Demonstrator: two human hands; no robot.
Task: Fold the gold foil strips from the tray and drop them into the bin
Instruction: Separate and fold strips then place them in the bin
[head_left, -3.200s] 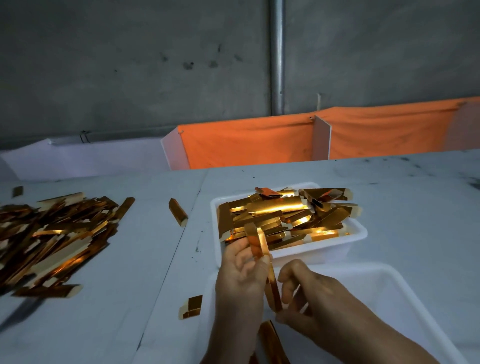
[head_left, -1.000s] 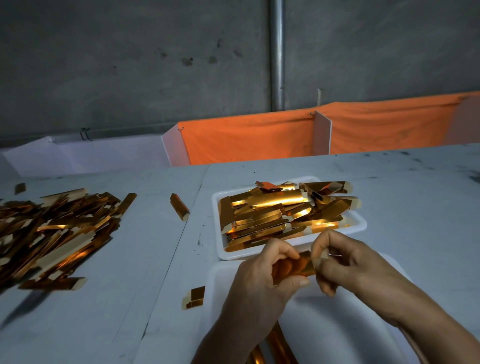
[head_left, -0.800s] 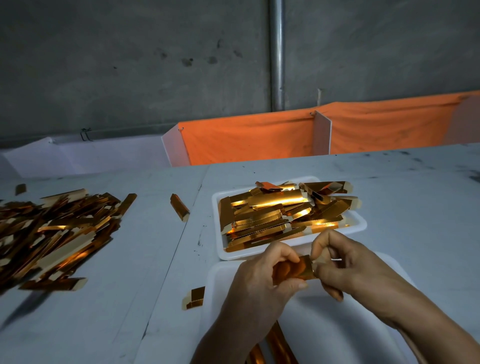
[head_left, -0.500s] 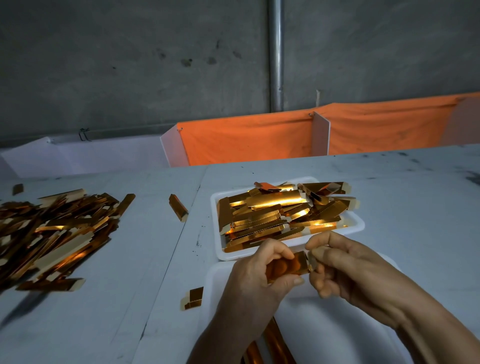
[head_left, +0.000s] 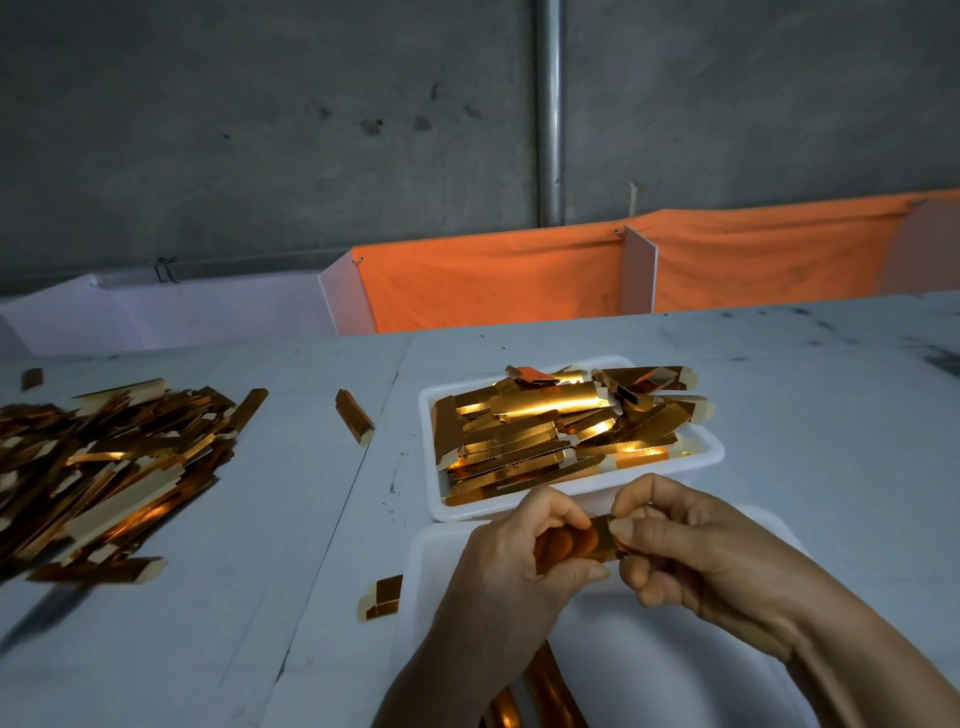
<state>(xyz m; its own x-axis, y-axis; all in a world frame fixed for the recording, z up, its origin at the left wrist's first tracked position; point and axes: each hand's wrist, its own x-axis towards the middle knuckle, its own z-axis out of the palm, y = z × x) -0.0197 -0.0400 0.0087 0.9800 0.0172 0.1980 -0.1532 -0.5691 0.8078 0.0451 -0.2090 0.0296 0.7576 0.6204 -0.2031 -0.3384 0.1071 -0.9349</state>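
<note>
The left hand and the right hand hold one gold strip between them. The left fingers curl round one end of it, and the right thumb and fingers pinch the other end. The strip sits right between the two hands, just above the white bin. Two more strips lie in the bin near the left wrist. Just past the hands is the white tray, touching the bin, with a heap of strips in it. A small gold bit lies on the table just left of the bin. One strip lies alone left of the tray. Far left is a big pile of strips. An orange cloth hangs behind the table.
</note>
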